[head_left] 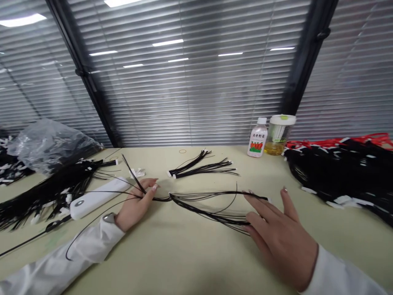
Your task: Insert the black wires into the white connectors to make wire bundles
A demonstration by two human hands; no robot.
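At lower right of the frame, apparently pinching the lower strands of the black wire bundle (pixel 211 214) between thumb and finger of the right grip (pixel 278 241), with another finger laid on the upper strands near a white connector (pixel 269 200). Left of centre, pinching the gathered part of the same bundle between thumb and fingers of the left grip (pixel 136 205). Across the middle of the frame, fanning rightward from the join over the pale surface (pixel 184 254).

Seemingly parting strands into two groups: best to hold the join firmly at left, draw the strands apart lightly at right, avoid tugging on the connector, and mind the loose wire looping over the left sleeve (pixel 92 246).

Farther off, at left, a white oblong device (pixel 100 197), beside a heap of black wires (pixel 58 188). Above centre, two small bundles (pixel 202 167) with white ends. At right, a larger black pile (pixel 334 172). Toward the back, a bottle (pixel 257 139) bearing characters apparently to be read as "贝奇野菜" above red and green pictures; just beside, a lidded cup (pixel 278 137) with green marking too small to read. Farthest, blinds (pixel 199 90).
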